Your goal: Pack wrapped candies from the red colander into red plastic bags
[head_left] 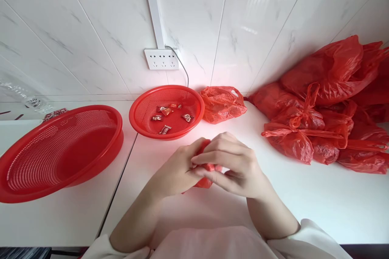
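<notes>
Both hands meet over the front of the white table. Between them is a crumpled red plastic bag [204,183], mostly covered by the fingers; its lower part shows beneath them. My left hand [178,170] is closed around the bag from the left. My right hand [232,162] pinches the bag's gathered upper part from the right. What the bag contains is hidden. Just beyond the hands stands a small red mesh basket [136,119] with several wrapped candies [165,110] in it. Right of that basket lies another red plastic bag [223,105], loosely crumpled.
A larger red basket [114,145] stands at the left. Several filled, knotted red bags [291,141] are heaped at the right against the tiled wall. A power strip [161,60] with a grey cable is on the wall. A clear plastic bottle [30,99] lies at the far left.
</notes>
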